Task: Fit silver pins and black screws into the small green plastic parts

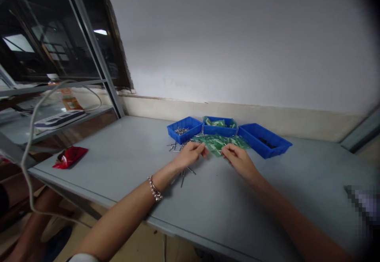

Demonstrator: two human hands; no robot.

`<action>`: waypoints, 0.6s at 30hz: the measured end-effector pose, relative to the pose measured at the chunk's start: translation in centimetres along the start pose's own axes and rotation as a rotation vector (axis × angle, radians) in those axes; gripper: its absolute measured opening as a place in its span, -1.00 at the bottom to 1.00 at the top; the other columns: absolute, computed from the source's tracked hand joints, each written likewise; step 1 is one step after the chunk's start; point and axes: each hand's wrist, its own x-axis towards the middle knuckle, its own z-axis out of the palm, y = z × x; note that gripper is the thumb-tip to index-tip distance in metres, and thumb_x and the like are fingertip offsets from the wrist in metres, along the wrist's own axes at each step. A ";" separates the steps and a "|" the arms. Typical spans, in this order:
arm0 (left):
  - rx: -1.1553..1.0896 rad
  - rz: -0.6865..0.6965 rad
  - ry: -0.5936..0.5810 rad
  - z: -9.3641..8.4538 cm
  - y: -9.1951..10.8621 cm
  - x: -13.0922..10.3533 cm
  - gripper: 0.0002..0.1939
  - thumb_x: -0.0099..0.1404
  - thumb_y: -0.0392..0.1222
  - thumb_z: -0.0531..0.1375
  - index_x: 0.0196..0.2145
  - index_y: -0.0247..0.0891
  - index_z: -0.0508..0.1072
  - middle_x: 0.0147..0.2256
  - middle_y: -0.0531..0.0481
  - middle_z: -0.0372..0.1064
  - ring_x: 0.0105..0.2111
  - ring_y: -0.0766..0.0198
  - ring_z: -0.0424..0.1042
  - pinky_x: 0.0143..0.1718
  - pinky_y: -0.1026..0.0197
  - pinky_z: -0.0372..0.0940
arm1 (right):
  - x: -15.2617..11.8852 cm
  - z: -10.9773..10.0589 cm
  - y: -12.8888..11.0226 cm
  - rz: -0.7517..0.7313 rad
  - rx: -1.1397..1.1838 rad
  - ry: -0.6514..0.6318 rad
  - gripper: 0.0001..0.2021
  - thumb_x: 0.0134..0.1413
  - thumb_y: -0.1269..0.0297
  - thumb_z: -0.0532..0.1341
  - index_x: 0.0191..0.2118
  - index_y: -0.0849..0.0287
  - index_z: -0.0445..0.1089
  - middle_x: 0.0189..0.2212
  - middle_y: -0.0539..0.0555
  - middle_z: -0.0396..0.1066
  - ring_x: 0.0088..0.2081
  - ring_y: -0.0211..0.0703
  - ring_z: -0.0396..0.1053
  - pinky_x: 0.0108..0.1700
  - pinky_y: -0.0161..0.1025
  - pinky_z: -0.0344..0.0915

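My left hand (192, 154), with a beaded bracelet on its wrist, is closed above the table, its fingers pinched; what they hold is too small to name. My right hand (237, 159) is also pinched, by a thin metallic piece at its fingertips that I cannot identify. Green-and-clear plastic packets (215, 142) lie just beyond both hands. Loose metal pins (183, 178) are scattered beside and under my left hand. Behind stand three blue bins: the left one (180, 138) holds metal pins, the middle one (220, 130) green packets, the right one (254, 137) small dark parts.
On the grey table (124, 155) a red packet (70, 157) lies at the left. A shelf holds a power strip (61, 119) and a bottle (71, 99); a white cable (27, 155) hangs down. Another person's legs (32, 218) show lower left. A blurred object (363, 200) lies right.
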 end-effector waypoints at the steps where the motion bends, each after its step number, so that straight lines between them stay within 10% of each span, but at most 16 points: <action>1: -0.001 -0.018 -0.009 0.1 0.0 0.0 -0.56 0.32 -0.06 -0.13 -0.50 -0.36 0.37 -0.52 -0.07 0.36 -0.66 0.46 0.07 -0.63 0.33 0.05 | 0.0 0.1 0.0 -0.025 -0.002 -0.003 -0.76 -0.04 0.11 0.06 -0.56 0.16 0.18 -0.63 -0.05 0.15 -0.59 -0.31 0.09 -0.56 -0.34 0.03; 18: 0.057 0.001 0.070 -0.4 0.1 -0.2 -0.68 0.21 -0.07 0.04 -0.52 -0.35 0.41 -0.60 0.02 0.31 -0.63 0.44 0.14 -0.59 0.33 0.07 | -0.4 0.6 -0.1 -0.137 -0.108 0.052 -0.84 -0.01 0.21 0.08 -0.34 0.17 0.27 -0.55 -0.02 0.22 -0.53 -0.27 0.19 -0.50 -0.31 0.15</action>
